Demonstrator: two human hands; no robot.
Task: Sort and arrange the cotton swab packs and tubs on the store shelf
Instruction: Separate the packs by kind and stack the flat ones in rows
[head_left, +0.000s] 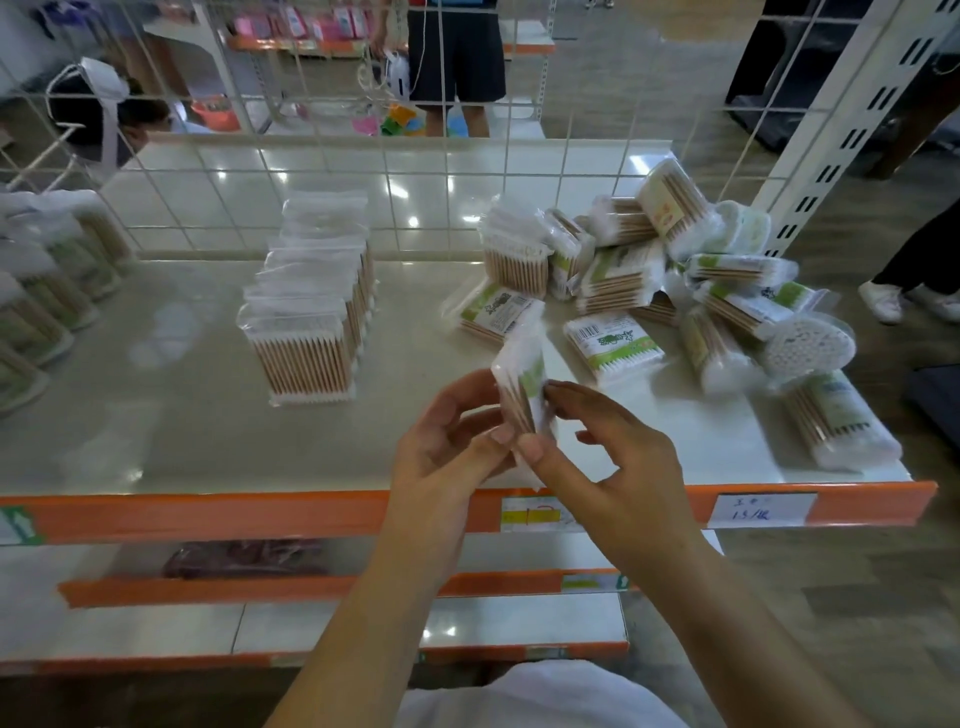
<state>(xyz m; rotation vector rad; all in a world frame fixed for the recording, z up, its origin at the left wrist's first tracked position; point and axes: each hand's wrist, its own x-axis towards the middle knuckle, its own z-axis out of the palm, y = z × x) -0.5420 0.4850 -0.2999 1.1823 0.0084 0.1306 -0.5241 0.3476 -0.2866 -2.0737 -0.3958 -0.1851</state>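
Both hands pinching one swab pack above the shelf front.
Left hand (447, 441) and right hand (613, 457) grip a crinkly clear pack (522, 389) of wooden-stick swabs, green label. Glossy grey shelf (156, 415), orange edge; neat upright row (311, 312) centre, loose pile (675, 280) right, wire grid (332, 156) behind.

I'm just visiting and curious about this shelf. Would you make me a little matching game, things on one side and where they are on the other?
Things:
1. held swab pack
2. neat row of packs
3. jumbled pile
4. round tub

Places:
A. shelf's right side
B. between both hands
C. lying on its side at the pile's right edge
D. shelf's middle, standing upright

Pairs: 1-B, 2-D, 3-A, 4-C
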